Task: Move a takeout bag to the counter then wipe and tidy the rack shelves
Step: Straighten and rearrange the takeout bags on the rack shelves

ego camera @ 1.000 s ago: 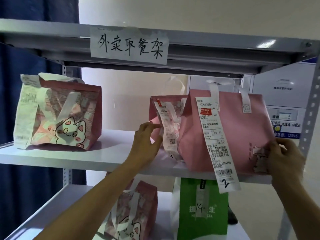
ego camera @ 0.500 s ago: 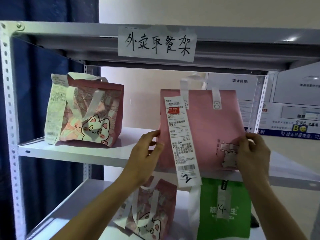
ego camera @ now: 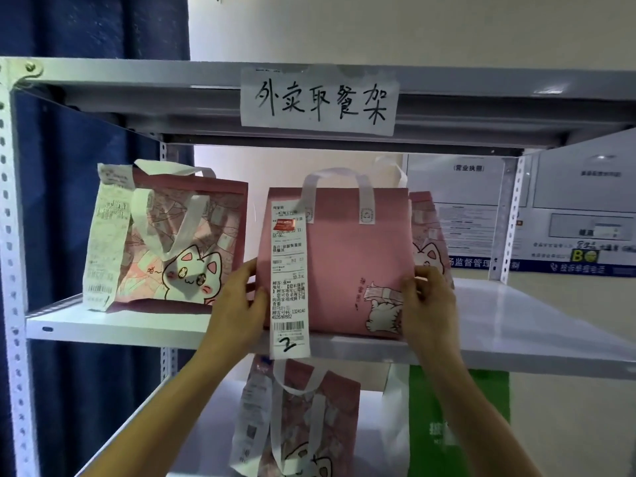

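Observation:
A plain pink takeout bag (ego camera: 344, 256) with white handles and a long receipt marked 2 stands at the front edge of the middle rack shelf (ego camera: 113, 330). My left hand (ego camera: 237, 301) holds its left side and my right hand (ego camera: 426, 304) grips its right side, fingers curled onto the front. A patterned pink cat bag (ego camera: 179, 242) stands to the left on the same shelf. Another patterned pink bag (ego camera: 428, 242) peeks out behind the held bag's right edge.
A handwritten paper label (ego camera: 320, 98) is taped to the upper shelf's edge. On the lower shelf stand a cat-patterned pink bag (ego camera: 303, 421) and a green bag (ego camera: 457, 425). Blue curtain (ego camera: 86, 29) hangs at left; wall notices (ego camera: 568, 215) show at right.
The plain pink bag has slid left along the shelf between both hands and now covers the patterned bag behind it. My view has swung right and closer.

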The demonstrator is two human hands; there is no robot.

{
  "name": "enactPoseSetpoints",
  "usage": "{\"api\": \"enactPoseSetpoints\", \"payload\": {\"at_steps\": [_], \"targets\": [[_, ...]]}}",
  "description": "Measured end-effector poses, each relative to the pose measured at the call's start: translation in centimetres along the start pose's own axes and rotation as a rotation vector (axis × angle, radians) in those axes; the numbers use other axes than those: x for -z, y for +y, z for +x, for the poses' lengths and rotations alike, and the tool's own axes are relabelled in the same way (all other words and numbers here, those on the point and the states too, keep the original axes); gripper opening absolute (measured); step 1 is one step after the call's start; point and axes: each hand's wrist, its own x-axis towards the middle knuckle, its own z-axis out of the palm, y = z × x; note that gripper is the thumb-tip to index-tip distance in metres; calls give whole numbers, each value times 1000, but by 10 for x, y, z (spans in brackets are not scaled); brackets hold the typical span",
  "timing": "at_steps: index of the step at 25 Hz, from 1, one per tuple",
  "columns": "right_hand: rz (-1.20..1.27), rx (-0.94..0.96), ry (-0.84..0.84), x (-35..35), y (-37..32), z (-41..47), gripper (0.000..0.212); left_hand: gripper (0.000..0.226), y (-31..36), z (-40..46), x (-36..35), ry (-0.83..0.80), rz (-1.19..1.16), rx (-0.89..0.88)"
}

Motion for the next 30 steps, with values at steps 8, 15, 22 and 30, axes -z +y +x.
{"api": "enactPoseSetpoints", "payload": {"at_steps": [8, 15, 22, 30], "targets": [[41, 34, -20, -10, 5, 5, 16, 46, 44, 2, 5, 167, 201, -372], [-27, 49, 22, 30, 28, 45, 15, 61, 115, 35, -85, -92, 603, -583], [-217, -59, -28, 74, 89, 155, 15, 74, 99, 31, -153, -62, 928, -587], [-519, -153, -383, 56, 109, 228, 27, 87, 88, 1, -162, 93, 971, -439]]}}
